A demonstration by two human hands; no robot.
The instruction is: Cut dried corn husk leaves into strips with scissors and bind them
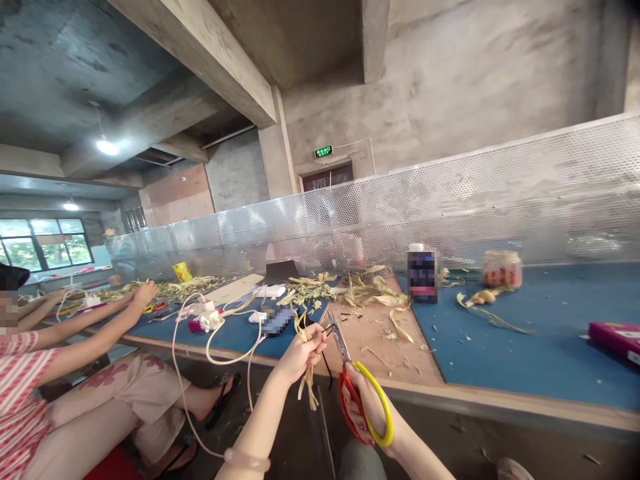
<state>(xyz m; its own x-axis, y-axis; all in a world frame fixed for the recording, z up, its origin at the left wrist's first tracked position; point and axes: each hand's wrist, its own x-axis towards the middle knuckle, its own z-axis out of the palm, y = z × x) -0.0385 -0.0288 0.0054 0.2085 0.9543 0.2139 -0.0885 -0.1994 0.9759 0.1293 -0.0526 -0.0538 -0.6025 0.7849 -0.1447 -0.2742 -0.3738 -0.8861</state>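
My left hand [300, 353] is closed around a small bundle of dried plant strips [309, 390], whose pale ends hang below the fingers. A thin black cord [327, 367] also dangles beside that hand. In my right hand [367, 407] are scissors [340, 340] with one red and one yellow handle loop. The metal blades point up and left, close to my left fingertips and a dark strand there. Whether the blades touch the strand I cannot tell. Both hands are just in front of the table's edge.
More dried strips [370, 290] lie on the table by a perforated metal screen [450, 207]. A dark bottle [423, 275], a jar [502, 269] and a magenta box [615, 340] stand right. White cables [177, 360] hang over the edge at left, where a co-worker's arms [110, 327] reach across.
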